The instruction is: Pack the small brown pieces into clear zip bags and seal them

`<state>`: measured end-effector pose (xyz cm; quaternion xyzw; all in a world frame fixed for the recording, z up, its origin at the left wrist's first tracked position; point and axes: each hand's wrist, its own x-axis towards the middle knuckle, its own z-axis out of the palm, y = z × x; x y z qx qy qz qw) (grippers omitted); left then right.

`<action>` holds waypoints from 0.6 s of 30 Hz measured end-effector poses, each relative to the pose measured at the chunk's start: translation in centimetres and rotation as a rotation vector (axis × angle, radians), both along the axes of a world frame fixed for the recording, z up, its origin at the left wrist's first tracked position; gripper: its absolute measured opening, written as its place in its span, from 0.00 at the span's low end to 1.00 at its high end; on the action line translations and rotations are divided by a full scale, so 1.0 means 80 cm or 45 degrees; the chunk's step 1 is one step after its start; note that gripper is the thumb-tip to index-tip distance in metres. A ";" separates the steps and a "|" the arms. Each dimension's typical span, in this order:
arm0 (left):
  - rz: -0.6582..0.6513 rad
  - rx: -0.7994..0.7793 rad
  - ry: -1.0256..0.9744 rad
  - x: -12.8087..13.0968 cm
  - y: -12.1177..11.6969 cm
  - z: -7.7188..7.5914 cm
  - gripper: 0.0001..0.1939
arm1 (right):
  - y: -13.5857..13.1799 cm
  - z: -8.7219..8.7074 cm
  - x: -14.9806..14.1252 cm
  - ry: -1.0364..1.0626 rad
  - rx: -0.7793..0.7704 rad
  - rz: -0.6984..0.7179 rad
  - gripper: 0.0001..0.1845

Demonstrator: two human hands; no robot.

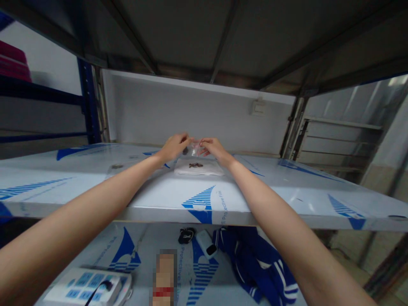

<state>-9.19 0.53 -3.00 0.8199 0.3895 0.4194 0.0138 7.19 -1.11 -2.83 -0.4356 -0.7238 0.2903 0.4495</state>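
My left hand (174,145) and my right hand (214,148) are close together near the back of the shelf. Between them they pinch a small clear plastic bag (195,149) with a reddish strip along its top. The bag hangs just above a folded white cloth or pad (207,171). On that white piece lies a small heap of dark brown thin pieces (195,165), too small to name. A dark spot shows beside my left fingers, and I cannot tell what it is.
The shelf (153,187) is covered in printed protective film, with another shelf (185,38) overhead. A small flat object (117,166) lies to the left. Below are a power strip (86,285), a pale blue device (206,244), a black pouch (186,235) and blue clothing (251,263).
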 end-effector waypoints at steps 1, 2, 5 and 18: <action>0.068 -0.030 -0.129 -0.002 0.004 -0.001 0.20 | -0.002 0.001 0.001 0.022 0.003 0.017 0.14; 0.121 -0.121 -0.263 -0.003 0.008 -0.002 0.19 | -0.004 0.003 0.002 0.046 0.006 0.029 0.14; -0.058 -0.679 -0.508 -0.006 0.011 -0.010 0.21 | -0.008 0.005 0.005 0.119 0.020 0.050 0.14; -0.495 -0.895 -0.717 -0.017 0.014 -0.012 0.06 | -0.001 -0.001 0.013 0.124 -0.036 0.013 0.16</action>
